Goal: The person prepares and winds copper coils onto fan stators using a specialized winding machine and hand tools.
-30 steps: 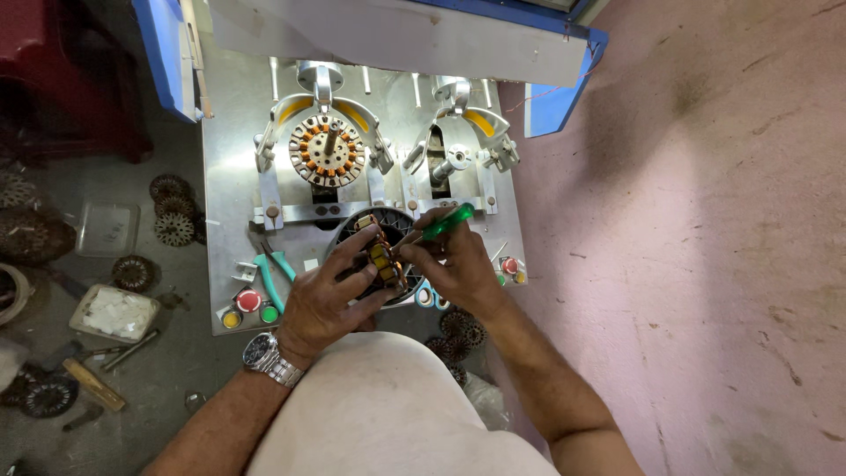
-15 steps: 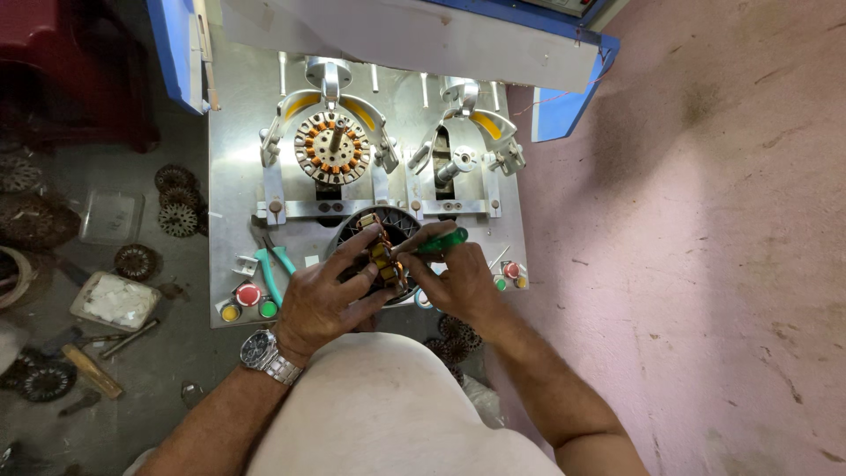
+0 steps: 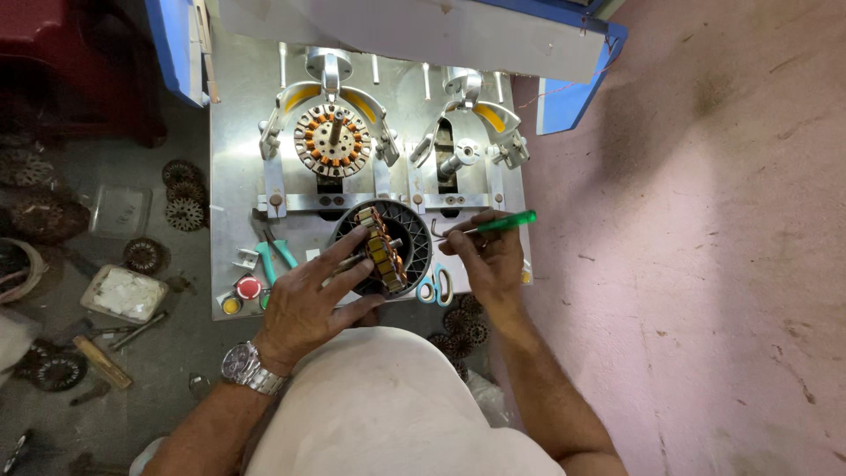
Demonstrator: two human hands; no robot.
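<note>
Fingers of the left hand (image 3: 310,300) spread wide across a wound stator (image 3: 384,250), the copper-and-yellow ring that stands tilted on edge in front of a dark ribbed round housing (image 3: 414,231); the grip is loose and open-fingered, forefinger stretched up to the stator's top and thumb low beside it, so the hand steadies the piece rather than closing round it. A metal wristwatch (image 3: 243,367) sits on that wrist. Right of the stator, the right hand (image 3: 490,261) has its grip pinched shut on a green-handled tool (image 3: 495,224), whose thin metal shaft points left toward the housing's rim; whether the hooked tip touches the rim cannot be told. The stator rests at the near edge of the metal bench (image 3: 236,132). Behind the stator, a second stator (image 3: 332,141) with orange windings is mounted on the left fixture of a winding machine, and further right of it stands a bare spindle (image 3: 460,159). Just left of the stator lie green-handled pliers (image 3: 275,257), with a red button (image 3: 248,287) and a yellow one (image 3: 231,305) beyond them. Light-blue scissor loops (image 3: 435,287) show below the stator, their blades hidden under the hands. The person's lap (image 3: 379,405) covers the bench's front edge. Far left of the stator, on the floor, dark laminations (image 3: 183,199) and small containers are dim and hard to make out.
</note>
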